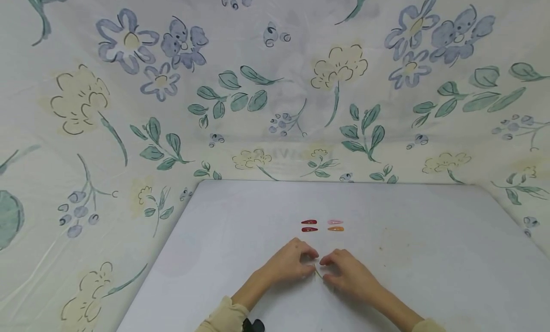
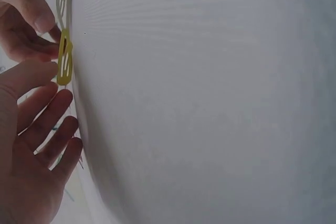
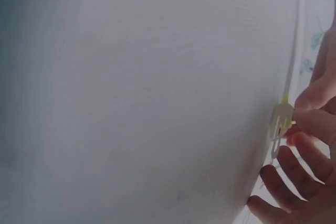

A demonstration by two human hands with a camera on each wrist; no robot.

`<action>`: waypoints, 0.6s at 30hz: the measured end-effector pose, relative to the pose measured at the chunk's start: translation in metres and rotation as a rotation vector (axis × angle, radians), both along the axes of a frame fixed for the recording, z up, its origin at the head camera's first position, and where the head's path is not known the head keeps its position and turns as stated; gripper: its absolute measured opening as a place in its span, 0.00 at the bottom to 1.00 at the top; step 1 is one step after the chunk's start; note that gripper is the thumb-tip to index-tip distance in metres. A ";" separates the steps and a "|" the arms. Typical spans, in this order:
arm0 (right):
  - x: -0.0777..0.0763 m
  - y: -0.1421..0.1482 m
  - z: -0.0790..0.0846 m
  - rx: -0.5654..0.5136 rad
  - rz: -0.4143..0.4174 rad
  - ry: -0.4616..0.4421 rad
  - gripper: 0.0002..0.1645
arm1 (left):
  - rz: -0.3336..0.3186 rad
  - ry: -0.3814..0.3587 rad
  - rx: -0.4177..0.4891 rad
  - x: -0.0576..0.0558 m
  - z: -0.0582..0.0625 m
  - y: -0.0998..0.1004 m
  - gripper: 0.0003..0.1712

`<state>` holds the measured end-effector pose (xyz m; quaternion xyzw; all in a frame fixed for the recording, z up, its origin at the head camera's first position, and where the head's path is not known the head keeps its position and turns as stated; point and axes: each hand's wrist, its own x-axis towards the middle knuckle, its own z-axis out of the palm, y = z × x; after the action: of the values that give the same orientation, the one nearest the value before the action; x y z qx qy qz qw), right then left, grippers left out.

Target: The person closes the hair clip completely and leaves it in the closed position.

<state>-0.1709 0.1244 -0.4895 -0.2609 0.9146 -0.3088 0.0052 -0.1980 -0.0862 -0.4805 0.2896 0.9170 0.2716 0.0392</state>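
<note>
Between my two hands is a yellow snap hair clip [image 2: 65,69] with slots cut through it. In the head view the clip [image 1: 318,273] shows as a thin line between the thumbs. My left hand [image 1: 292,261] pinches one end near the thumb tip, its other fingers spread loosely below. From the opposite side my right hand [image 1: 350,273] pinches the clip too; in the right wrist view its pale slotted face [image 3: 282,119] shows beside the thumb. Farther back on the white tabletop [image 1: 240,212] lie an upper red clip [image 1: 309,222], a lower red clip [image 1: 309,230], a pink clip [image 1: 335,222] and an orange clip [image 1: 336,229].
A flowered cloth [image 1: 283,102] hangs behind the table and down its left side. Small specks [image 1: 380,249] mark the tabletop to the right. At the bottom edge, beside the left sleeve [image 1: 225,317], a black object [image 1: 254,325] is partly in view.
</note>
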 end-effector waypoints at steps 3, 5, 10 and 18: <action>0.003 0.000 -0.001 0.010 0.015 0.034 0.14 | -0.016 0.022 -0.001 0.000 -0.001 -0.001 0.12; 0.004 0.000 -0.001 0.016 0.017 0.048 0.14 | -0.020 0.030 -0.008 0.001 -0.002 -0.001 0.12; 0.006 -0.001 -0.001 0.036 0.008 0.085 0.13 | -0.017 0.037 -0.022 0.001 -0.003 -0.001 0.10; 0.008 -0.001 0.001 0.047 0.023 0.087 0.11 | 0.001 0.067 -0.018 0.005 0.000 0.001 0.04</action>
<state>-0.1632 0.1235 -0.4887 -0.2845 0.9179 -0.2756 -0.0251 -0.1928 -0.0855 -0.4805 0.2977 0.9203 0.2536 0.0108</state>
